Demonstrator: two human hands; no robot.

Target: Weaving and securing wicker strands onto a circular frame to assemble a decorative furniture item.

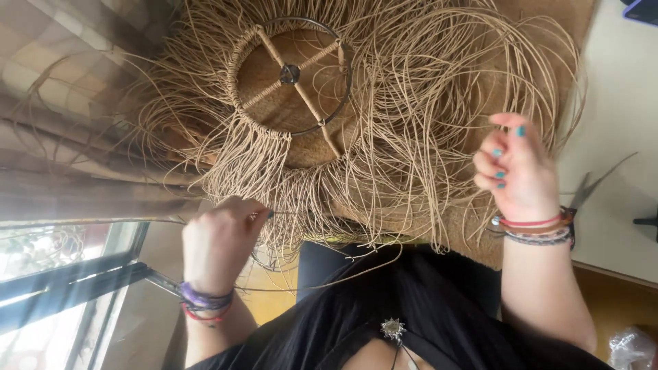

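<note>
A round wire frame [291,75] with a crossed centre lies against the person's lap, wrapped and fringed with loose tan cords [411,123]. The left hand [219,243] has its grip closed on a few cords at the fringe's lower edge. The right hand [515,168] curls its fingers loosely among the strands; whether its grip pinches one I cannot tell. A crumpled clear plastic bag [629,348] lies at the lower right corner.
</note>
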